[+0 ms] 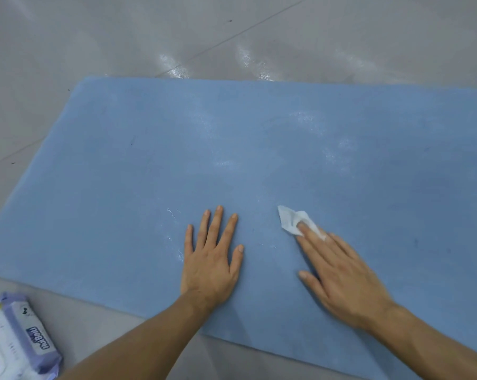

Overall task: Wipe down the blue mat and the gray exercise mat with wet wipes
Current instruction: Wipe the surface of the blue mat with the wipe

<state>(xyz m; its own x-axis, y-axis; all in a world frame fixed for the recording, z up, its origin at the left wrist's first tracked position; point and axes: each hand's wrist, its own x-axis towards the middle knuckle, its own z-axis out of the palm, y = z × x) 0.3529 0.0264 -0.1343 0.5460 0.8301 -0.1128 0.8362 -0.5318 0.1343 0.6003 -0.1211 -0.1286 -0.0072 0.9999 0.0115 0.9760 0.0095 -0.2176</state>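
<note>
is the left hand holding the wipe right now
No, the left hand lies flat and bare on the blue mat; the right hand presses the wipe.

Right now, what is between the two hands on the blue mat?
Nothing but bare blue mat, as the head view shows. The left hand lies flat; the wet wipe sits under fingers of the right hand.

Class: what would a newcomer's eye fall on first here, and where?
A large blue mat fills the middle, on pale floor. On its near part the left hand rests flat and the right hand presses a white wipe. A wipes pack lies bottom left, off the mat.
</note>
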